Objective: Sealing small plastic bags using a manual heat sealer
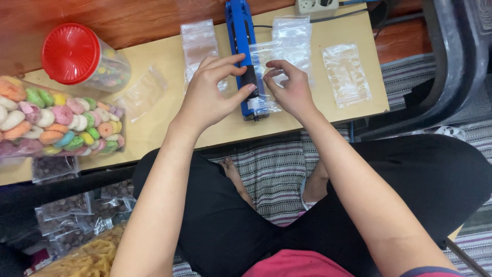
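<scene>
1. Left hand (207, 95) hovers over the low desk (159, 118), fingers spread & curled, thumb tip touching the black knob on the blue sealer (245, 56). Holds nothing firmly; cannot tell if it grips the knob.
2. Right hand (289, 90) sits just right of the sealer, fingers narrow, pinching the edge of a clear bag (266, 77).
3. The clear bag lies across the sealer's arm, between both hands; most of it is under the right hand's fingertips, its lower part sticks out near the sealer's front end.
4. The sealer runs front-to-back in the desk's middle, cable going to a power strip (318, 5) at the far edge.
5. More empty bags on the desk: one left of the sealer (199, 41), one behind the right hand (292, 31), one well to the right (346, 74), one crumpled nr the jar (143, 92).
6. Jar w/ red lid (82, 59) stands far left; a big bag of pastel ring snacks (56, 120) lies in front of it.
7. Below the desk, left: packets of dark snacks (66, 205) & yellow snacks (87, 259) on the floor.
</scene>
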